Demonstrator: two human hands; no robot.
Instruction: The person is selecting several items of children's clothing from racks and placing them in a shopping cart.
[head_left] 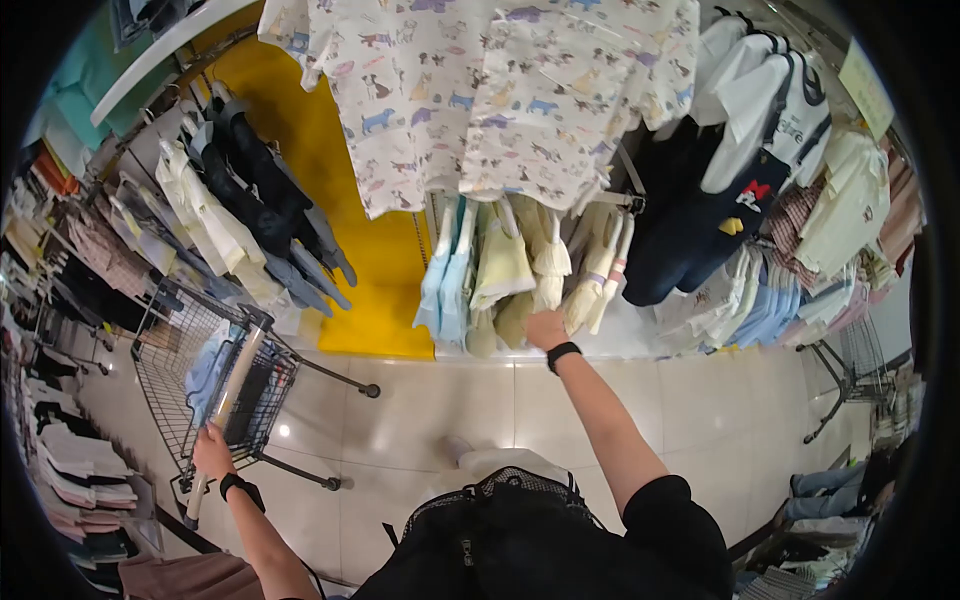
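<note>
In the head view we look down past our own dark top at a shop aisle. Our right hand (545, 328), a black wristband (563, 353) just below it, is stretched up to the centre of the frame and meets the lower hem of a pale green garment (500, 262). That garment hangs with its long axis running straight up the picture from the hand. It sits between a light blue garment (440, 285) to the left and a cream garment (592, 272) to the right. We see only the back of the hand, fingers curled into the cloth, so we cannot tell whether it has pinched the hem or merely touches it. The right hand is by far the nearer one to these clothes. Our left hand (212, 450), at lower left, is well apart from them and wrapped closed around the cart handle (238, 375), a pale bar slanting from upper right to lower left. The wire cart (165, 350) beyond it holds a blue cloth (205, 365). Above the rail hang animal-print shirts (480, 90) across the top of the frame, with a yellow panel (375, 260) behind and pale tiled floor (450, 410) below.
</note>
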